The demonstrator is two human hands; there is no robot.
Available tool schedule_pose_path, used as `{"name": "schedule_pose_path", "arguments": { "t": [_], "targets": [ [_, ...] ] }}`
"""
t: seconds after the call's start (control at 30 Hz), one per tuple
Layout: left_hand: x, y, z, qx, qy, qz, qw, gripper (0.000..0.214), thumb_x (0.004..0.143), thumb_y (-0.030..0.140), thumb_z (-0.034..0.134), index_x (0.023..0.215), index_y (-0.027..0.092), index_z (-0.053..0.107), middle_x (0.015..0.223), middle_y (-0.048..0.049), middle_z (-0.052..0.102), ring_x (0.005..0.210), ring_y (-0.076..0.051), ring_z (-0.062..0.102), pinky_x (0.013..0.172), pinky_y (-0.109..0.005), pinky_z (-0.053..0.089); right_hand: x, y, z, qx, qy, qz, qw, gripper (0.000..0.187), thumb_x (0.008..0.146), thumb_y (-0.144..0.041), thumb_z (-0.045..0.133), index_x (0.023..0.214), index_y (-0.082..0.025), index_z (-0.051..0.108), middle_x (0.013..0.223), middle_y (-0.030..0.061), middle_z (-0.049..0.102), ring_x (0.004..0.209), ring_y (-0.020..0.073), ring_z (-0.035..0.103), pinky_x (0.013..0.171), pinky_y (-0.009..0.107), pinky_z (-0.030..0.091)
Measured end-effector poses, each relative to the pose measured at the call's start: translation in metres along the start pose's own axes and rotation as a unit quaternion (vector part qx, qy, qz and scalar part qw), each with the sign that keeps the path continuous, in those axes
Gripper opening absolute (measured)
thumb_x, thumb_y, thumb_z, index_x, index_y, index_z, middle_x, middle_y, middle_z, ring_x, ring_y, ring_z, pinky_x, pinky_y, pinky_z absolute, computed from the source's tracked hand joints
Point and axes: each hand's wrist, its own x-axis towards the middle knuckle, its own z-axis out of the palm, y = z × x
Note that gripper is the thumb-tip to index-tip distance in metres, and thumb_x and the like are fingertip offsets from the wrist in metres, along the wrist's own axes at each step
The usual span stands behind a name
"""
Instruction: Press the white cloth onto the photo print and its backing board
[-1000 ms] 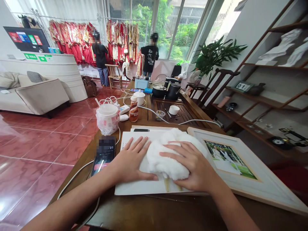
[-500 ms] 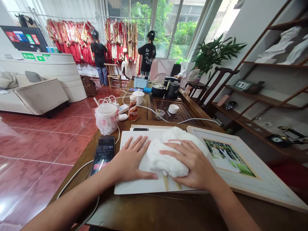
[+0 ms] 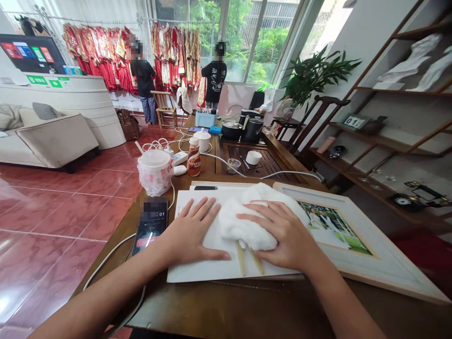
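Observation:
My left hand [image 3: 192, 233] lies flat with fingers spread on a white board [image 3: 208, 268] on the wooden table [image 3: 226, 306]. My right hand [image 3: 282, 233] presses down on a fluffy white cloth [image 3: 243, 221] that rests on the same board; its fingers are spread over the cloth. Two pale wooden strips [image 3: 249, 261] stick out from under the cloth. A large framed photo [image 3: 353, 245] lies flat just right of my right hand.
A phone [image 3: 151, 223] with a cable lies left of the board. Behind it stand a bagged white cup [image 3: 155, 172], a brown bottle [image 3: 193, 157], and tea ware [image 3: 243, 129]. Shelves [image 3: 406, 141] line the right wall. Two people [image 3: 215, 77] stand by hanging red garments.
My right hand and the cloth slid slightly away from me, uncovering more of the two wooden strips. The left hand stayed in place.

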Motion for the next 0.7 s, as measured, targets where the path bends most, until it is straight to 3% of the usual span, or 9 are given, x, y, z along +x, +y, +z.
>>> {"name": "schedule_pose_path", "arguments": {
  "t": [0.13,0.33,0.53,0.7],
  "targets": [
    [0.0,0.0,0.0,0.0,0.004,0.001,1.0,0.105,0.079,0.088,0.037,0.157,0.021,0.014,0.162,-0.0096,0.016,0.15,-0.032,0.009,0.121,-0.052,0.009,-0.001,0.003,0.0,-0.02,0.017,0.019,0.999,0.056,0.077,-0.037,0.067,0.131,-0.026,0.057,0.134,0.0102,0.058,0.119,0.0345,0.051,0.096,0.051,0.038],
    [-0.001,-0.001,0.001,0.0,0.008,0.005,1.0,0.111,0.075,0.09,0.037,0.157,0.019,0.014,0.162,-0.0114,0.016,0.149,-0.032,0.01,0.121,-0.051,0.009,0.002,-0.01,0.001,0.009,-0.01,-0.044,0.999,0.064,0.071,-0.04,0.069,0.133,-0.03,0.056,0.137,0.008,0.056,0.122,0.0354,0.05,0.098,0.051,0.037],
    [-0.001,-0.001,0.001,0.004,0.003,0.0,1.0,0.107,0.078,0.09,0.034,0.157,0.02,0.013,0.162,-0.0095,0.014,0.15,-0.031,0.009,0.121,-0.05,0.006,-0.002,0.007,0.001,-0.019,0.017,0.009,1.0,0.057,0.077,-0.036,0.068,0.132,-0.027,0.057,0.133,0.0108,0.058,0.119,0.0346,0.051,0.096,0.051,0.038],
    [-0.001,-0.001,0.002,0.009,0.007,0.006,1.0,0.109,0.078,0.09,0.035,0.157,0.019,0.013,0.162,-0.0096,0.013,0.15,-0.029,0.008,0.122,-0.049,0.006,0.001,-0.006,0.002,0.009,-0.001,-0.041,0.999,0.065,0.072,-0.038,0.07,0.134,-0.028,0.054,0.136,0.0098,0.056,0.122,0.0356,0.048,0.098,0.053,0.036]
  ]
}}
